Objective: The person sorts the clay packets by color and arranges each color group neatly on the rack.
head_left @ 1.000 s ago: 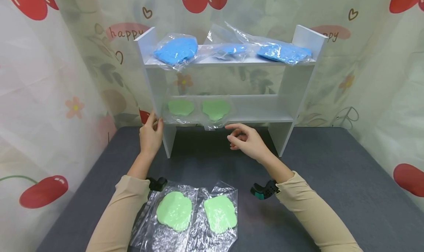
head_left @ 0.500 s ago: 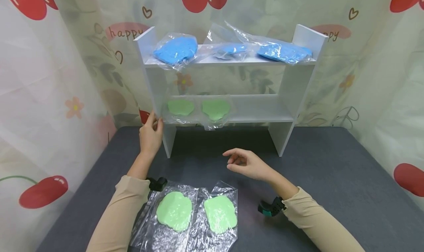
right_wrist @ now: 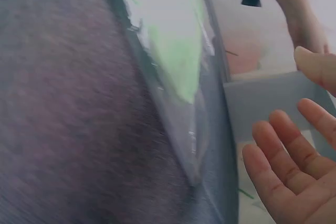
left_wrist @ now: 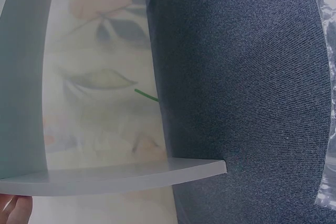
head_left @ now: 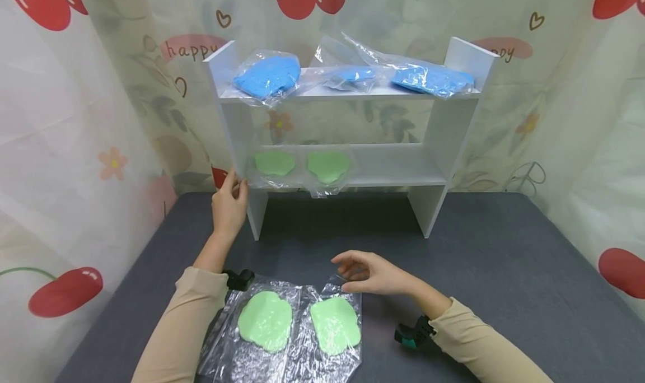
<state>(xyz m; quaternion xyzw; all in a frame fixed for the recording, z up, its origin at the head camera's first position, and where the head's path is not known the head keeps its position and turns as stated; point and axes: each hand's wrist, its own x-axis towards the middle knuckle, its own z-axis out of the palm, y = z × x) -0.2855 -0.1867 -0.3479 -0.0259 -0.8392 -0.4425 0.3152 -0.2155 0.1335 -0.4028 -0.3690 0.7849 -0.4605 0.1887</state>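
Note:
My left hand point(head_left: 229, 206) rests its fingertips against the outer left side of a white shelf unit point(head_left: 395, 164). In the left wrist view, its fingers point(left_wrist: 20, 211) show only at the lower left corner, on the outer side of the panel. Loosely curved and holding nothing, my right hand point(head_left: 375, 274) hovers by the far right corner of a clear plastic bag point(head_left: 297, 366) on the table. Inside that bag lie two flat pale green slabs, a rounded one point(head_left: 265, 321) and a squarer one point(head_left: 336, 326). The right wrist view shows the right palm point(right_wrist: 299, 182) with fingers spread.
On the middle shelf lie two bagged green pieces point(head_left: 274, 163), the bag's edge hanging over the front. Blue bagged pieces point(head_left: 269, 76) line the top shelf. A dark table point(head_left: 478, 276) carries the unit, and a printed curtain point(head_left: 569, 108) surrounds it.
My right hand has drawn back from the middle shelf's front edge, coming down toward the bag on the table. The left hand stays at the shelf's side.

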